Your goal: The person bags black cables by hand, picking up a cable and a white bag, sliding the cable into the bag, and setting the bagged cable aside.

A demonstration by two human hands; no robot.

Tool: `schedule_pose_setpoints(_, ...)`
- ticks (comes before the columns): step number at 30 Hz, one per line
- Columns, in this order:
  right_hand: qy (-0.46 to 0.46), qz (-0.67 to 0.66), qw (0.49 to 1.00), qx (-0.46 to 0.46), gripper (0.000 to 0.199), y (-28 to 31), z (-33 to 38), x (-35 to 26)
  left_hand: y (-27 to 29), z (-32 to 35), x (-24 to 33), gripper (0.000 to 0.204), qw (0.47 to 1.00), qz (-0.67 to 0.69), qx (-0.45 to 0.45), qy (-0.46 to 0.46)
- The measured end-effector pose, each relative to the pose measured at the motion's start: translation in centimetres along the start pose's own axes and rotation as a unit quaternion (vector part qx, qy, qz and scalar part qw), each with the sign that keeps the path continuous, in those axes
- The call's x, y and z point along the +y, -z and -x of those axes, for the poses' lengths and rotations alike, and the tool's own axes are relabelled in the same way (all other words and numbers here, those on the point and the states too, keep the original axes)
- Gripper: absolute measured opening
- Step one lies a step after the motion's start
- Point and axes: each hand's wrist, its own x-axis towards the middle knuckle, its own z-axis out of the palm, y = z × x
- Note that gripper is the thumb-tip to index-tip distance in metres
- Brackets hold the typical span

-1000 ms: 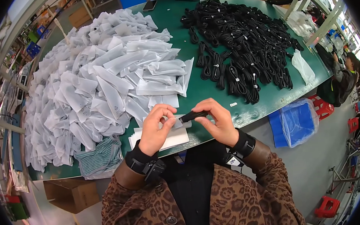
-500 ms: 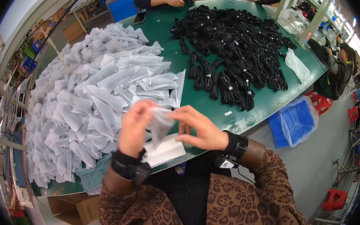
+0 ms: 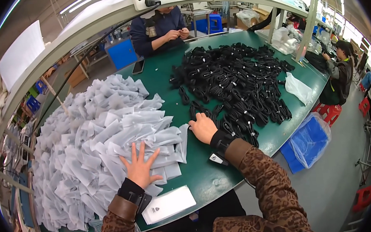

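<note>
Fingers (image 3: 142,151) of the left hand (image 3: 140,172) now fan wide over the frosted plastic bags (image 3: 87,143) heaped left on the green bench (image 3: 213,186). The right hand (image 3: 203,129), grip narrow, has moved beside the black cable bundles (image 3: 235,79)' near-left edge; whether it pinches anything I can't tell. The hands have parted, so the bag they shared seems let go.

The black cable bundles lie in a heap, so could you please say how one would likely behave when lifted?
One of the black cable bundles would probably sag, since the cables lie in thin loops. It may stay gathered, as pale ties show on many. It might snag its neighbours, because they lie heaped and overlapping.
</note>
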Motion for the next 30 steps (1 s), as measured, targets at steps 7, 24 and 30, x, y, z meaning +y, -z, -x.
schedule_pose_setpoints(7,-0.135,-0.050,0.989,0.013,0.012,-1.9,-2.6,0.8,-2.4,-2.6,-0.6,0.104,1.000,-0.017,0.018,-0.005)
schedule_pose_setpoints(24,0.025,-0.281,0.955,-0.089,0.007,6.7,10.9,-6.5,-2.5,-1.6,-0.6,0.102,1.000,-0.001,-0.005,0.011)
schedule_pose_setpoints(30,0.148,-0.047,0.987,-0.028,0.010,6.0,10.7,-5.4,-1.2,0.1,0.6,0.068,0.990,0.099,0.102,-0.023)
